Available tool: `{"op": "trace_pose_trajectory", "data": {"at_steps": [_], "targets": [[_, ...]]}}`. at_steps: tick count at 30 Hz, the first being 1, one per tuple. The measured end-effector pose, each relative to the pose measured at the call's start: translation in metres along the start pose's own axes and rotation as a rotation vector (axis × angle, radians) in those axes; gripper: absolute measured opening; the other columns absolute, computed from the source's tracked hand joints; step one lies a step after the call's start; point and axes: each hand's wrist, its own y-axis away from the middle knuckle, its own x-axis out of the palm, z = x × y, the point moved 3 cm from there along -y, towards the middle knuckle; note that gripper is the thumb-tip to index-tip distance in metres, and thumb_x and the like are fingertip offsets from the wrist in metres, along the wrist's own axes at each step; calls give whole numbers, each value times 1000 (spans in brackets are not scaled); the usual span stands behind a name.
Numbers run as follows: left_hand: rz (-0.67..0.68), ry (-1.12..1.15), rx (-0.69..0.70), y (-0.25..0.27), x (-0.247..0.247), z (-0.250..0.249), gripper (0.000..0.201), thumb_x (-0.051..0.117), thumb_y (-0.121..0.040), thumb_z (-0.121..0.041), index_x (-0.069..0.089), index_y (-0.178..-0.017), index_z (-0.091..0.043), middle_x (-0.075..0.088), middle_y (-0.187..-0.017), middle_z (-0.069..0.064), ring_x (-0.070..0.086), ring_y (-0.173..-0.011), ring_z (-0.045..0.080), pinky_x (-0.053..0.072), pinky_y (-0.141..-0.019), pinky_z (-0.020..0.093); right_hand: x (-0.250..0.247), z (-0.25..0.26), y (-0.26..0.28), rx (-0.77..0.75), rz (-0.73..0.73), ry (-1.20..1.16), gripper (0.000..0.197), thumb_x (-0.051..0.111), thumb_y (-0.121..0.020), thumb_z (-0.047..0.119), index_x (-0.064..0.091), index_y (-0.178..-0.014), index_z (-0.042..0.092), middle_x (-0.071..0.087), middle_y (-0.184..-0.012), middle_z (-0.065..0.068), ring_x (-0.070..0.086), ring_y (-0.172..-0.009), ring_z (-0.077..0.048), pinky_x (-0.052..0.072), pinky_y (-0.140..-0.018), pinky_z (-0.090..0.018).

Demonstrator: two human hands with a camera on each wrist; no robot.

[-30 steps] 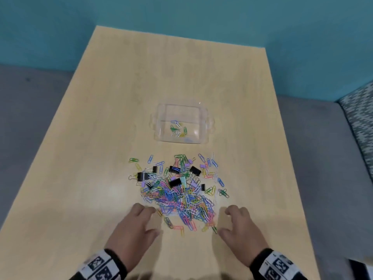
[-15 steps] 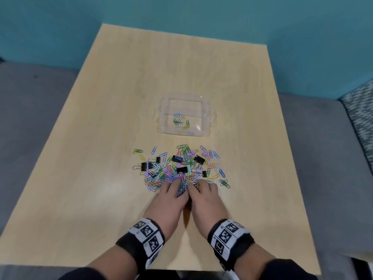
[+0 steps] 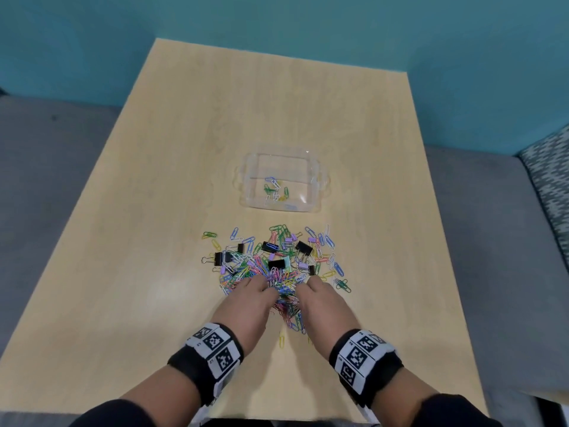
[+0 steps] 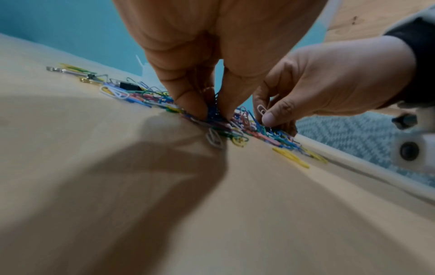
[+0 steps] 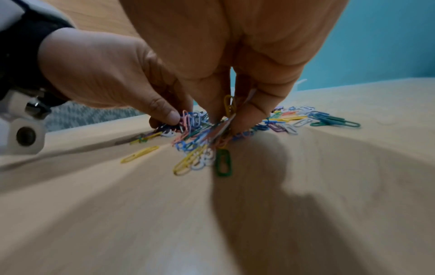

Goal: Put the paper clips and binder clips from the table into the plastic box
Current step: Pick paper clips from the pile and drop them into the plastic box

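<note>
A heap of coloured paper clips (image 3: pixel 278 263) with several black binder clips (image 3: pixel 303 247) lies on the wooden table (image 3: pixel 154 241) near its middle. The clear plastic box (image 3: pixel 255 167) stands just beyond the heap and holds a few paper clips (image 3: pixel 275 189). My left hand (image 3: pixel 254 298) and right hand (image 3: pixel 320 298) sit side by side at the heap's near edge. In the left wrist view my left hand (image 4: pixel 212 109) pinches a bunch of clips between thumb and fingers. In the right wrist view my right hand (image 5: pixel 226 119) pinches clips too, a yellow clip (image 5: pixel 229 105) standing between its fingers.
A lone yellow clip (image 3: pixel 281 340) lies on the table between my wrists. Grey floor (image 3: pixel 46 180) flanks the table on both sides, a teal wall (image 3: pixel 277 20) stands behind it, and a patterned cushion (image 3: pixel 551 180) is at the right edge.
My hands came together from either side of the heap's near edge, raked clips inward, then parted slightly, each now pinching a bunch. The camera shifted back, showing my wrists.
</note>
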Motion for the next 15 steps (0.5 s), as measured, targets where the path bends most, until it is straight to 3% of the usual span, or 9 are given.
{"op": "trace_pose_trajectory", "data": {"at_steps": [2, 4, 6, 9, 13, 15], "targets": [[-3, 63, -17, -1, -3, 3, 35, 67, -51, 6, 48, -68, -18, 44, -72, -1, 42, -59, 19, 28, -48, 28, -4, -5, -3, 33, 1, -54, 33, 62, -82, 3, 34, -81, 22, 38, -87, 2, 36, -67, -20, 27, -57, -30], [-43, 160, -77, -1, -8, 6, 25, 66, -63, 3, 52, -68, -17, 46, -72, -2, 44, -59, 20, 33, -47, 30, -12, -9, -4, 76, 28, -157, 17, 53, -91, 12, 40, -82, 17, 40, -88, 3, 44, -70, -22, 33, -59, -33], [-90, 278, -164, -3, -13, 11, 16, 62, -77, -3, 57, -72, -18, 50, -76, -3, 50, -66, 18, 42, -55, 30, -16, -15, -7, 128, 30, -275, 14, 54, -92, 17, 45, -82, 14, 46, -85, 0, 48, -71, -22, 38, -62, -34], [-37, 450, -270, -6, -21, 17, 13, 61, -83, -12, 61, -74, -22, 55, -79, -8, 54, -73, 12, 44, -67, 29, -15, -31, -13, 281, 99, -566, 16, 62, -87, 16, 49, -78, 12, 52, -72, -2, 51, -57, -17, 45, -57, -32], [-12, 809, -427, -12, -38, 26, 13, 67, -81, -8, 63, -71, -14, 60, -62, -4, 57, -54, 12, 51, -57, 30, -24, -44, -23, 421, 222, -961, 17, 67, -85, 11, 54, -75, 15, 54, -67, -7, 61, -46, -18, 41, -50, -32], [-16, 997, -471, -21, -51, 32, 14, 69, -80, -2, 63, -69, -8, 56, -53, 0, 54, -48, 14, 46, -49, 28, -39, -45, -33, 423, 254, -1081, 18, 67, -86, 7, 54, -75, 15, 57, -64, -12, 59, -43, -20, 37, -51, -30]]}}
